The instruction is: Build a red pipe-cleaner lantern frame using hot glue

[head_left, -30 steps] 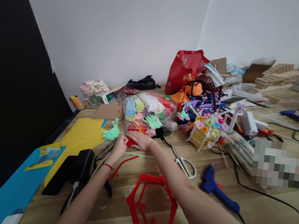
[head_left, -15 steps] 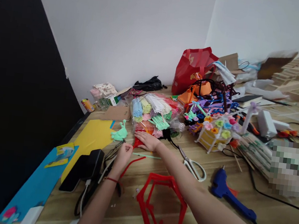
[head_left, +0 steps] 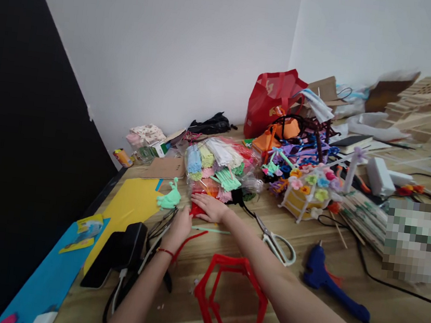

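My right hand [head_left: 210,208] lies flat with its fingers stretched over a red bundle [head_left: 196,209] at the near end of the plastic-wrapped pipe cleaners [head_left: 219,164]. Right beside it, my left hand [head_left: 181,224] is closed at the left edge of the red bundle; what its fingers pinch is too small to make out. A single red strip [head_left: 192,239] and a thin pale green strip [head_left: 213,230] lie just below the hands. Nearer to me, under my right forearm, stands a red hexagonal frame [head_left: 203,291].
White-handled scissors [head_left: 281,248] and a blue glue gun [head_left: 326,282] lie right of my forearm. A flower-covered basket [head_left: 300,203] stands behind them. On the left are a green figure [head_left: 170,196], a black adapter [head_left: 134,243], a phone [head_left: 98,267] and yellow paper [head_left: 128,198].
The view has shifted slightly. My left hand has turned and moved closer to my right hand, against the red bundle. My right hand still rests on the bundle.
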`<state>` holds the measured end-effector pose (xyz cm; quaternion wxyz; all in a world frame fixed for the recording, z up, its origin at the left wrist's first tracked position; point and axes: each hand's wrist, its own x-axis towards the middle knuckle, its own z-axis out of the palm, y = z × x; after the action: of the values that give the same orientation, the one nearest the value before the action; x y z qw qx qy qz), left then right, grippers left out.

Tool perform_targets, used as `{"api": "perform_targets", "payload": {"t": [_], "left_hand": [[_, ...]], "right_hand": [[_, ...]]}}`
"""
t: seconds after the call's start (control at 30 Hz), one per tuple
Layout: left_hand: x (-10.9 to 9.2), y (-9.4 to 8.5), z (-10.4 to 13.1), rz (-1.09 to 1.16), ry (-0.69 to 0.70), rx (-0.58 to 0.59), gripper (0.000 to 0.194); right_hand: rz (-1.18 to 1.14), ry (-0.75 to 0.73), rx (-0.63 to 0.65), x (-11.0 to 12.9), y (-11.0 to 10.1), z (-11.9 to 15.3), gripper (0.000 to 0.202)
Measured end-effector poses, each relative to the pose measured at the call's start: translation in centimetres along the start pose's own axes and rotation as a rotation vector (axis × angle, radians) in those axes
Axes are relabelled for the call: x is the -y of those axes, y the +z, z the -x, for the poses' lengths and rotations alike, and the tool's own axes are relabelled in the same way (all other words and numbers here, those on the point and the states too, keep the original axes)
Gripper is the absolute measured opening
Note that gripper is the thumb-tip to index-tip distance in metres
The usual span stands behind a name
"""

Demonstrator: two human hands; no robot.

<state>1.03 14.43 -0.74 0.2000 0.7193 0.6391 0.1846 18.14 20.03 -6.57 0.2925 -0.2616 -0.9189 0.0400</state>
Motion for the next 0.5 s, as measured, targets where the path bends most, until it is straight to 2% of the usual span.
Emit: {"api": "perform_targets", "payload": {"t": [0.23, 0.5], "left_hand": [[-2.0, -1.0, 0.1, -0.410, 0.044, 0.062, 0.032], [-3.6, -0.9, 1.9, -0.560, 0.042, 0.070, 0.031]], "right_hand": [[-0.007, 0.005, 0.005, 0.0, -0.1, -0.1, 0.066], [0.000, 0.018, -0.006, 0.4, -0.4, 0.2, 0.065]]}}
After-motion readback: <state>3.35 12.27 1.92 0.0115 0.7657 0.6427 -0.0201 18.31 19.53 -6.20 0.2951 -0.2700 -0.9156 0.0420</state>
